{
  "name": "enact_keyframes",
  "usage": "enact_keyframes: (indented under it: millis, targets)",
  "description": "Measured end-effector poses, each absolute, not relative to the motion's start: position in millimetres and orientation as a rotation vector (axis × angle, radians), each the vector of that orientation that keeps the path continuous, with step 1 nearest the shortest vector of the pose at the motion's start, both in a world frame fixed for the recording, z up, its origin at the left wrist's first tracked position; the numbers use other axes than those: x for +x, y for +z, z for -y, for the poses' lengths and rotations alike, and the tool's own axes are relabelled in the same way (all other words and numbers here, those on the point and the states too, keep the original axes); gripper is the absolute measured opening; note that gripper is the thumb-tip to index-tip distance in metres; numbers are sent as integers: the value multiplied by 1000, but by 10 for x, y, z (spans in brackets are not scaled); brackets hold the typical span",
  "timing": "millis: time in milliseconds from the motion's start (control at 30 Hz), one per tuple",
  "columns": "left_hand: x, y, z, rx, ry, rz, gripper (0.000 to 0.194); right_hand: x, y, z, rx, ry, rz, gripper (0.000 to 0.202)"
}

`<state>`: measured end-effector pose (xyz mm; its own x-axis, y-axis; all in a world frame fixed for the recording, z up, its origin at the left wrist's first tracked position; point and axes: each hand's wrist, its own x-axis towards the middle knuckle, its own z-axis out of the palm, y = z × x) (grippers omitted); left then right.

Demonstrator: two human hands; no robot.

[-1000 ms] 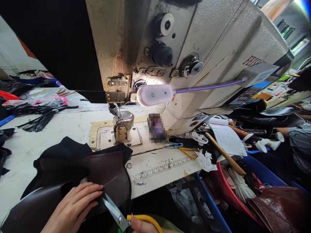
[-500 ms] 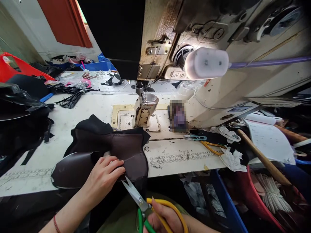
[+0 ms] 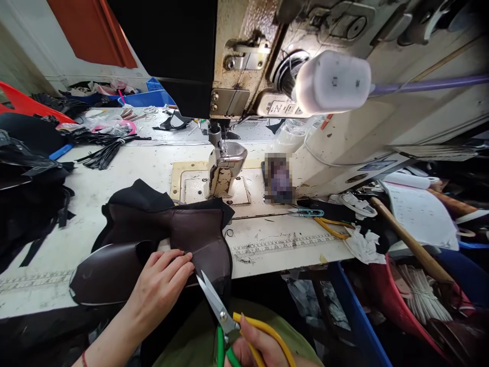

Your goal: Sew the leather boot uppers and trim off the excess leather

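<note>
A dark brown leather shoe upper [image 3: 200, 232] with black lining lies at the front edge of the sewing table. My left hand [image 3: 162, 283] rests on it, fingers close together and the fingertips pinching the leather near its middle; the thumb is hidden. Low in the view, my right hand [image 3: 257, 344] grips a pair of scissors [image 3: 222, 315] with one yellow and one green handle. Their blades are slightly apart, and the tips point up at the leather just right of my left fingertips. Whether the blades touch it I cannot tell.
Behind the upper stands the sewing machine's post [image 3: 225, 171], with a lit lamp [image 3: 332, 81] above. Thread snips [image 3: 311, 212] and yellow-handled scissors [image 3: 332, 224] lie to the right. A red bucket [image 3: 401, 300] stands beyond the table edge. Black strips [image 3: 105, 153] lie at left.
The whole view has shifted slightly. The scissors are a little higher, with their tips closer alongside my left fingertips. My left hand stays on the leather.
</note>
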<state>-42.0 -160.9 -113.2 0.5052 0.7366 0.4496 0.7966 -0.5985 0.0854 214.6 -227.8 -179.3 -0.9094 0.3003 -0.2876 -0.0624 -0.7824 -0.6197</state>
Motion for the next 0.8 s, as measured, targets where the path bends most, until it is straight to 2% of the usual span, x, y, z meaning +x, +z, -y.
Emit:
enact_keyframes:
  millis: [133,467,633,800]
  targets:
    - [-414,-1125,1610,-2614,-672,1332,12,2171,-1712,2285,-568,2708,930,84]
    - [-385,-1097,1629,-2600,-680,1302,15,1965,-1955,2452,-956,2719,813,99]
    - [-154,-1009,1794,-2326,-871,1635,7,1985,-1913,2487,-1167,2604,882,94]
    - [153,-965,1876,-2139,-563,1971,29,2051,-1786,2453,-1210,2509,972,90]
